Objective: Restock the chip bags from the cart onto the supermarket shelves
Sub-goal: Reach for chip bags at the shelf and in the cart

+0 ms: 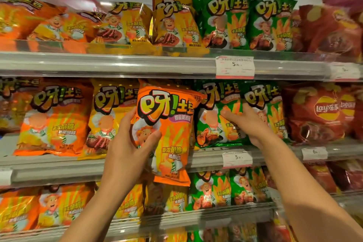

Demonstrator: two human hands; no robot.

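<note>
Two hands worked the middle shelf (208,156). Left hand (133,143) gripped an orange chip bag (167,133) at centre, not yet shelved. At three o'clock, right hand (245,124) pressed flat, fingers straight, against green chip bags (214,124). Beyond, shelves looked nearly full; cart unseen.

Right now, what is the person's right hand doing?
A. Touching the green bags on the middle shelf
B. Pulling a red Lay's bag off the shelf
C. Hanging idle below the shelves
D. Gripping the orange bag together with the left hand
A: the right hand lies with its fingers against the green bags on the middle shelf, while the left hand alone holds the orange bag.
</note>
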